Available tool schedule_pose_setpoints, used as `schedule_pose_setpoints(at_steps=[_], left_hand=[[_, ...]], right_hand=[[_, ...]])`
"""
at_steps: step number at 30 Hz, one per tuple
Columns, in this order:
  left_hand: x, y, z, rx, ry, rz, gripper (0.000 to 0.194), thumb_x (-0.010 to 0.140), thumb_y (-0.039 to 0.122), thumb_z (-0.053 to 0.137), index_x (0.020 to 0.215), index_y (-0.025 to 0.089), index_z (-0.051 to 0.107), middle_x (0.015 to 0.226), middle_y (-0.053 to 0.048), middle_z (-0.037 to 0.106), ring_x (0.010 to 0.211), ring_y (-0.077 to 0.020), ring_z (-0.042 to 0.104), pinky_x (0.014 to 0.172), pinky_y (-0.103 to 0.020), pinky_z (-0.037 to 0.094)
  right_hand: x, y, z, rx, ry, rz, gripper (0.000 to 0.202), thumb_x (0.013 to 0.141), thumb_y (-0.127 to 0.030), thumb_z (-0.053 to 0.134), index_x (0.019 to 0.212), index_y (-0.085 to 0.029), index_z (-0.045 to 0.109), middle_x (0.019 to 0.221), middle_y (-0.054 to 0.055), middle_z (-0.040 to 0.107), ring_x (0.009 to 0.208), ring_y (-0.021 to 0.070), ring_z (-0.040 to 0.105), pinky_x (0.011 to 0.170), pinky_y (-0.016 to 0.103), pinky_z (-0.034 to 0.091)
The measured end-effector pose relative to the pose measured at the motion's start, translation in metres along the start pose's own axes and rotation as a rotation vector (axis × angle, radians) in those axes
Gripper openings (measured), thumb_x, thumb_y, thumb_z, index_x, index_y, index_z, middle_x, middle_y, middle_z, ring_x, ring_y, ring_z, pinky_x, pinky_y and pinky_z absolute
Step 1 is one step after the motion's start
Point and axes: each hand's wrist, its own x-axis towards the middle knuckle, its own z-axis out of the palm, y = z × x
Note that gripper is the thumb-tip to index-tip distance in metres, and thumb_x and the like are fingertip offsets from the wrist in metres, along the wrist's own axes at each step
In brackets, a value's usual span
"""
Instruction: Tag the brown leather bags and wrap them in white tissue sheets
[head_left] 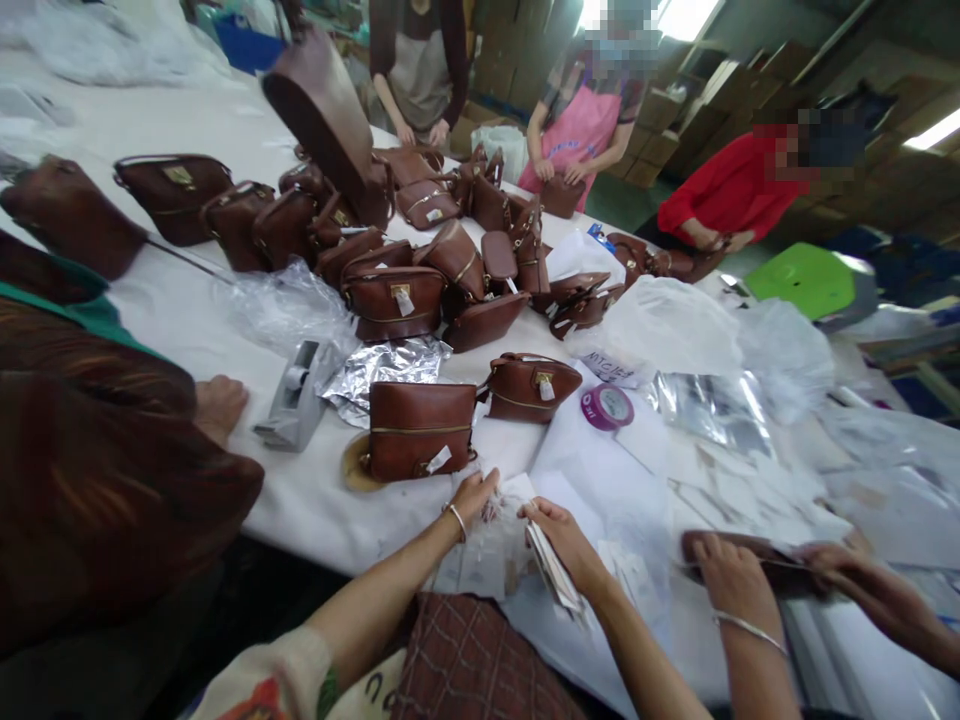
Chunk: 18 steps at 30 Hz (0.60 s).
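My left hand [474, 497], with a bangle at the wrist, is closed at the fingertips on thin strings of white tags [480, 560]. Beside it, my right hand [562, 540] grips a stack of white tags [553, 570] that fans downward. The strings bunch up between both hands. Just beyond my left hand a brown bag [421, 430] stands with a small white tag on its front. Another brown bag [532, 388] with a gold clasp sits behind it to the right.
Many brown bags [397, 300] crowd the white table. A tape dispenser [296, 395], foil and a purple tape roll [609, 407] lie nearer. At right, a co-worker's hands [739, 580] hold a brown item. Other people stand across the table; one sits left.
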Motion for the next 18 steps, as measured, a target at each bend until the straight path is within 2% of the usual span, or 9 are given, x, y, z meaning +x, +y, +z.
schedule_pose_setpoints(at_steps=[2,4,6,10,14,18], left_hand=[[0.000,0.003,-0.002,0.028,-0.008,0.039,0.037,0.076,0.052,0.065,0.067,0.018,0.053,0.053,0.004,0.050,0.049,-0.0114,0.047,0.049,-0.024,0.032],[0.000,0.005,0.000,0.040,0.010,0.082,0.033,0.072,0.045,0.070,0.064,0.019,0.052,0.053,0.005,0.049,0.054,-0.0117,0.048,0.052,-0.023,0.032],[0.000,0.008,0.002,0.030,0.027,0.109,0.029,0.075,0.044,0.067,0.067,0.020,0.051,0.056,0.005,0.052,0.057,-0.0123,0.050,0.055,-0.023,0.034],[-0.001,0.009,0.005,-0.012,0.034,0.088,0.033,0.083,0.053,0.051,0.074,0.021,0.049,0.058,0.003,0.059,0.049,-0.0119,0.049,0.052,-0.024,0.035],[0.000,0.007,0.007,-0.034,0.040,0.055,0.035,0.083,0.055,0.049,0.072,0.021,0.046,0.051,0.004,0.055,0.041,-0.0104,0.045,0.047,-0.023,0.032],[0.002,0.006,0.006,-0.059,0.015,0.021,0.037,0.083,0.057,0.048,0.075,0.021,0.047,0.052,0.002,0.058,0.038,-0.0100,0.041,0.044,-0.024,0.028]], right_hand=[[0.005,-0.007,0.002,0.038,0.045,0.010,0.044,0.078,-0.063,0.059,0.089,-0.020,0.060,0.058,-0.005,0.056,0.045,0.0090,0.040,0.046,0.023,0.026],[0.008,-0.012,0.006,0.047,0.032,-0.017,0.044,0.077,-0.063,0.060,0.085,-0.020,0.060,0.063,-0.003,0.060,0.049,0.0098,0.044,0.049,0.023,0.030],[0.007,-0.012,0.011,0.033,-0.030,-0.029,0.045,0.075,-0.064,0.063,0.080,-0.019,0.060,0.066,-0.002,0.062,0.054,0.0106,0.048,0.052,0.024,0.034],[-0.002,-0.002,0.015,0.040,-0.192,0.067,0.047,0.073,-0.064,0.066,0.078,-0.018,0.060,0.063,-0.001,0.063,0.052,0.0105,0.049,0.052,0.023,0.033],[-0.013,0.000,0.017,0.042,-0.223,0.053,0.045,0.077,-0.062,0.065,0.080,-0.017,0.060,0.062,-0.001,0.062,0.050,0.0094,0.048,0.050,0.022,0.032],[-0.017,-0.008,0.017,-0.021,-0.282,0.050,0.045,0.076,-0.061,0.065,0.074,-0.017,0.059,0.060,-0.001,0.059,0.049,0.0087,0.043,0.048,0.022,0.027]])
